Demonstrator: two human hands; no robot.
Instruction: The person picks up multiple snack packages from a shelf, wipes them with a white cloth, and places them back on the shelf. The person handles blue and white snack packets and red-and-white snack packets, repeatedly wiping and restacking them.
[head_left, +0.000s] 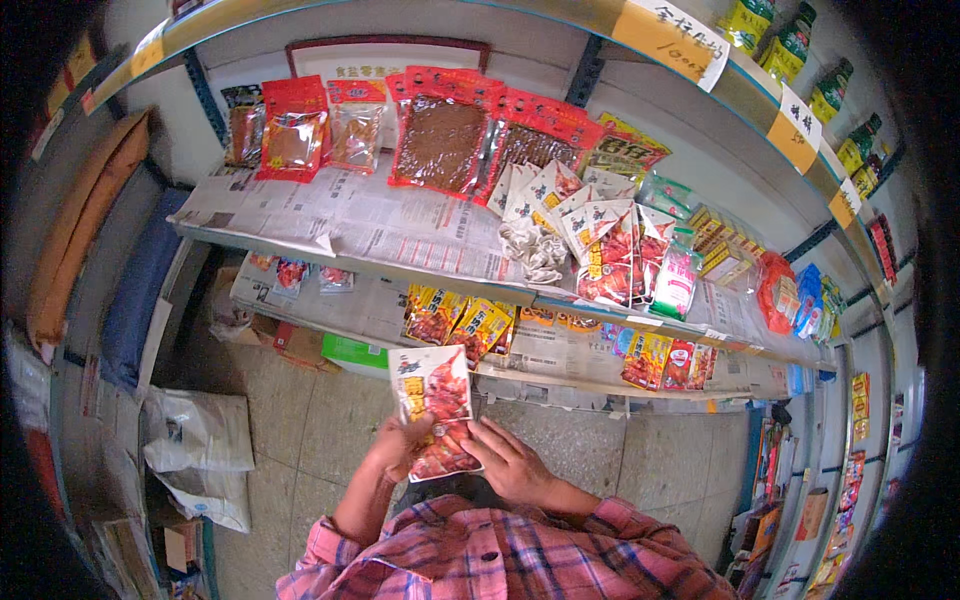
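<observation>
In front of my body I hold a white and red seasoning packet (439, 397), with printed food pictures on it. My left hand (401, 448) grips its lower left edge, thumb over the front. At its lower right edge is my right hand (508, 461), fingers extended and touching or very near it; whether they press on it I cannot tell. Similar white and red packets (604, 240) lie in an overlapping pile on the upper shelf, beside a crumpled whitish cloth (534, 249). Large red-edged bags of brown food (442, 135) lean at the back of that shelf.
The newspaper-lined shelf (360, 217) runs across ahead of me. Below it, a second shelf carries yellow packets (435, 311). A green box (354, 350) sits under that. White sacks (199, 450) stand on the floor at left; more stocked shelves (840, 450) rise at right.
</observation>
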